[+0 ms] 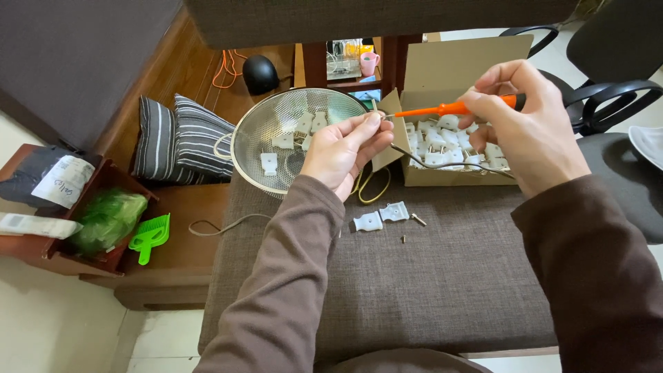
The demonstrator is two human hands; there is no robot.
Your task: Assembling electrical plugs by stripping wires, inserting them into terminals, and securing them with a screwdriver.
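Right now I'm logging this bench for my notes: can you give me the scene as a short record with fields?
left hand: pinches a small part with a thin wire trailing from it
right hand: grips an orange screwdriver, tip at the part
colander: metal mesh, holds white plug parts
box: cardboard, open, full of white plugs
cloth surface: two white plug halves, two loose screws

two striped cushions [176, 138], one colander [276, 131], one screwdriver [449, 108]

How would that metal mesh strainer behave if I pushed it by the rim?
The metal mesh strainer looks thin and light, so it would probably slide easily on the cloth. Its round bowl may rock or tip, rattling the white plug parts inside.
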